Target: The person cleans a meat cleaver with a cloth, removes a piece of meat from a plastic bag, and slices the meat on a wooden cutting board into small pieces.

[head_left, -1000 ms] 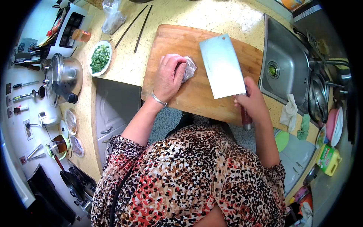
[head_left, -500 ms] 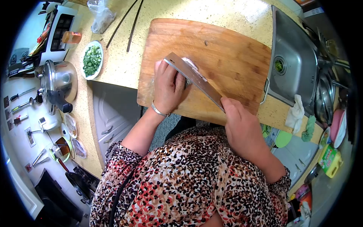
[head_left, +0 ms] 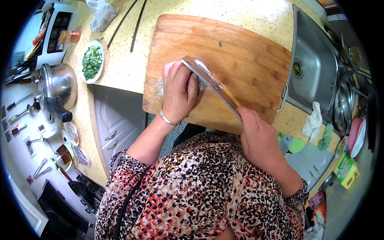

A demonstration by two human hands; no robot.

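A pale piece of meat (head_left: 202, 76) lies on the wooden cutting board (head_left: 244, 52), mostly hidden. My left hand (head_left: 178, 90) presses down on it with curled fingers, a silver bracelet at the wrist. My right hand (head_left: 256, 136) grips the handle of a cleaver (head_left: 210, 84), which stands edge-down against the knuckles of my left hand, its blade running diagonally across the meat.
A steel sink (head_left: 316, 68) sits right of the board, with rags (head_left: 314, 120) at its near corner. Left of the board are a white dish of chopped greens (head_left: 92, 62), dark chopsticks (head_left: 128, 22), a plastic bag (head_left: 102, 14) and a steel pot (head_left: 56, 86).
The cleaver, held flat and raised to the right a second ago, has swung down onto the meat beside my left hand. My left hand has stayed on the meat.
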